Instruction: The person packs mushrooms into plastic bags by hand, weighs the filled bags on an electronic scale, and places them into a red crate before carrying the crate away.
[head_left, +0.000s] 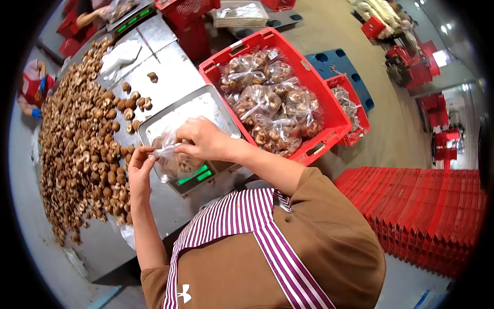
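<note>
A clear plastic bag of mushrooms (181, 164) hangs over the front edge of a digital scale (218, 100) with a metal pan and a lit green display. My left hand (140, 167) pinches the gathered neck of the bag from the left. From the right, my right hand (203, 138) grips the same twisted neck with thumb and finger. A large heap of loose brown mushrooms (85, 149) spreads over the metal table to the left. To the right stands a red crate (303, 67) holding several tied bags of mushrooms (260, 103).
Behind the red crate are a blue pallet (337, 64) and a smaller red crate (355, 110). Stacked red crates (411, 206) rise at my right. White plastic bags (121, 56) lie on the table. Other people work across the table, one near another scale (131, 20).
</note>
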### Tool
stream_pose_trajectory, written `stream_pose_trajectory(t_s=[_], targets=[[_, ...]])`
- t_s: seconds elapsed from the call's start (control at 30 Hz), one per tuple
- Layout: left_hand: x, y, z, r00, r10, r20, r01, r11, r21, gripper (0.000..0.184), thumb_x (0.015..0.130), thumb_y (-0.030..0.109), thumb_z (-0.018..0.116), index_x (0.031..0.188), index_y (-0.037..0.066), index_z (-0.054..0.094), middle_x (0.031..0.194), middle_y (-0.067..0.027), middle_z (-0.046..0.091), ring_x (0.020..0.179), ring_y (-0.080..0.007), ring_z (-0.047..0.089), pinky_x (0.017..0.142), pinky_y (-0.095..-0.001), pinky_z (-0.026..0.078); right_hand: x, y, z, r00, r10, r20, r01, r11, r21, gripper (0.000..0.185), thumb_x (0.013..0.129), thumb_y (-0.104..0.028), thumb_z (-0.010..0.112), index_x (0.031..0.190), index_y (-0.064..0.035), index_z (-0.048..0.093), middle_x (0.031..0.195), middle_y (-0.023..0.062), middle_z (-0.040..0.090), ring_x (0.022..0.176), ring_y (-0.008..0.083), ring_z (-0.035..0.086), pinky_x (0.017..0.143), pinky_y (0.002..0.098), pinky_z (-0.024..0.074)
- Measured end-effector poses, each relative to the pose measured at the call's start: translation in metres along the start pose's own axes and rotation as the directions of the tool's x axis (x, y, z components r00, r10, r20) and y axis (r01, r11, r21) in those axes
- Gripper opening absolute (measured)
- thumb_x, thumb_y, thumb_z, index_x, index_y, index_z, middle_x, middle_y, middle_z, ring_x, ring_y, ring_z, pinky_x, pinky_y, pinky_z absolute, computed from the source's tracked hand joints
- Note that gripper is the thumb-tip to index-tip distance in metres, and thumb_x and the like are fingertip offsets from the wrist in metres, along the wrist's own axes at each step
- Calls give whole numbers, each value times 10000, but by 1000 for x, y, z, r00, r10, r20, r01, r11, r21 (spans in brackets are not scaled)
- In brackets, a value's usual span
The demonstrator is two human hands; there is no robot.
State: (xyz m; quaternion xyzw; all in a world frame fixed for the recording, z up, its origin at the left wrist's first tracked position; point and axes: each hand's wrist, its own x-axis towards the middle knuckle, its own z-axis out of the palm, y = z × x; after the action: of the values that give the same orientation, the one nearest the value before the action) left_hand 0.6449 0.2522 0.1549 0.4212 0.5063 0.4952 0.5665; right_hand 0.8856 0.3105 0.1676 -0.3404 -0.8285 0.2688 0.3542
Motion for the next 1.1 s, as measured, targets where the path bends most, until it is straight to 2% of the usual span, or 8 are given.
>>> stream_pose_trajectory(t_s=[0.2,0.33,0.47,0.57,0.73,0.83,0.93,1.1], targets=[[53,-53,-36,988,135,-75,-27,630,776,181,944,131,546,871,-23,606,781,-44,633,729,-113,554,665,-282,452,-42,15,30,977,-151,154,190,940,-284,135,736,-168,706,773,-62,629,883,91,635,930,298,596,781,428,465],[92,-92,-66,976,53,-210,54,880,471,223,949,180,544,821,4,594,716,4,544,647,-79,432,594,-271,370,-56,-15,34,939,-294,176,310,948,-72,126,770,-148,677,809,-39,627,932,115,635,1022,281,578,860,412,454],[68,-28,-34,951,-212,-223,155,956,-248,208,936,209,591,780,70,584,735,-11,601,645,-120,543,617,-275,419,-29,-18,14,996,70,54,-84,946,312,131,902,-161,630,890,-31,647,904,89,644,923,238,602,840,396,472],[29,22,3,994,-2,107,26,973,-229,161,947,181,554,881,42,602,840,-87,660,757,-172,621,748,-318,505,-11,-4,29,904,371,212,-412,621,667,335,981,-272,578,1160,4,643,990,79,691,911,125,633,818,319,518],[-1,30,19,963,-122,240,86,985,152,230,931,190,619,1016,-22,642,959,-77,669,852,-155,634,782,-307,527,13,-13,31,897,358,260,-433,593,679,393,969,-279,580,1228,11,632,1090,148,704,968,205,660,870,321,507],[15,23,-6,964,-242,110,265,902,-342,236,928,251,614,970,24,663,941,-103,686,853,-231,645,905,-366,487,9,-7,25,914,323,247,-407,728,552,330,921,-260,620,1080,25,671,969,169,700,873,266,661,792,373,516],[51,6,-58,927,-364,94,277,491,-826,371,907,254,666,1213,51,611,1201,-211,591,1092,-285,584,1004,-421,455,-21,-6,36,972,-176,159,191,978,-87,224,817,-242,681,752,-51,584,751,106,575,734,317,572,689,441,480],[58,-4,-19,954,-297,49,221,578,-785,543,919,240,646,1398,58,463,1390,-273,454,1243,-335,520,1014,-416,487,-43,-24,35,976,-205,70,202,978,51,244,815,-263,700,778,-60,570,743,112,562,744,312,581,681,425,479]])
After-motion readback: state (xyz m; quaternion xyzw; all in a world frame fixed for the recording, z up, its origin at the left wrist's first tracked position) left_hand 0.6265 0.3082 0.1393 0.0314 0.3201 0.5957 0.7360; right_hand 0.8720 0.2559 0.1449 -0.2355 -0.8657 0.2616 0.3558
